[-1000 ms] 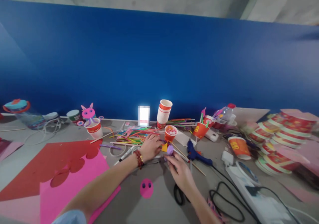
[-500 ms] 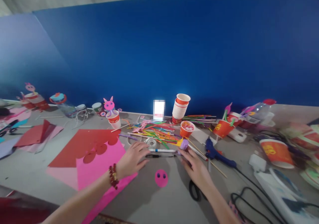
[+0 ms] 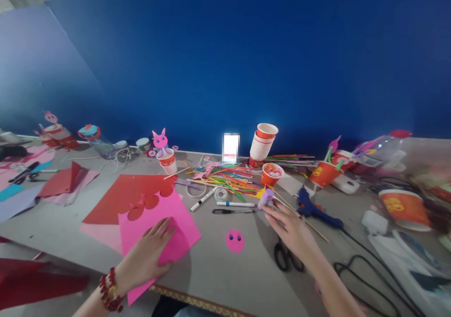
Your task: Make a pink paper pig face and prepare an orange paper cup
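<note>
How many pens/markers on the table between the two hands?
3 visible: a black-and-white marker left of the tape roll, a blue-banded marker in front of it, and a black pen nearer still. More may be hidden behind the right hand.

The light is muted and fairly even, leaving the bench [image 3: 207, 272] a dull grey. The blue panel [image 3: 197, 63] behind is deep and dark through its middle and paler, hazier toward the left. A small upright rectangle [image 3: 230, 147] is the brightest spot, blown out to white and edged with coarse pixel blocks. Soft-edged shadows fall on the bench beside both hands [image 3: 151, 246] [image 3: 289, 223]. Wide-angle distortion stretches the orange cup [image 3: 405, 209] and power strip [image 3: 391, 260] at the right, where detail smears; the center is clearer.
</note>
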`<action>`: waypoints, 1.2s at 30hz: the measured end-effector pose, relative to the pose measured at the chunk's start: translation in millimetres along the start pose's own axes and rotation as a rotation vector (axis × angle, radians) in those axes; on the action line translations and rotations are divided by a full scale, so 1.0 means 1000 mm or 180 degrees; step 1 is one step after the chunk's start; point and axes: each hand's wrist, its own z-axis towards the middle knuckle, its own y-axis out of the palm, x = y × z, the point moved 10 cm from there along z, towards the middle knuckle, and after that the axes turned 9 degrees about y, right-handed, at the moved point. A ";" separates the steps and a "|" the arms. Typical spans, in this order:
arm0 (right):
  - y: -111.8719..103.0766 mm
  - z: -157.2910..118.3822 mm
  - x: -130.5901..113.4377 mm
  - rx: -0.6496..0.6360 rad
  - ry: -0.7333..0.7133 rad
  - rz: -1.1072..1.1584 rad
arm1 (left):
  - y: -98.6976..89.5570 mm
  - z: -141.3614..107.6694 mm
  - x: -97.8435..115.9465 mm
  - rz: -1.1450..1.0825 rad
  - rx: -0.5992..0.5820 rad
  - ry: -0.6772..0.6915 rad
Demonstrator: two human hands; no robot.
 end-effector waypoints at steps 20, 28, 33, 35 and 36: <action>-0.025 -0.049 -0.031 -0.0290 0.0186 0.0048 | -0.008 -0.002 0.012 -0.0262 -0.0066 0.0145; 0.066 -0.087 -0.151 -0.1867 -0.0147 0.1302 | -0.011 -0.010 0.006 -0.0397 -0.0009 0.0267; 0.105 -0.082 -0.206 -0.2014 -0.0437 0.1628 | -0.012 -0.012 0.010 -0.0387 -0.0023 0.0338; 0.108 -0.079 -0.220 -0.1926 -0.0596 0.1703 | -0.015 -0.014 0.010 -0.0372 0.0160 0.0373; 0.109 -0.078 -0.226 -0.1909 -0.0654 0.1716 | -0.017 -0.015 0.010 -0.0356 0.0287 0.0371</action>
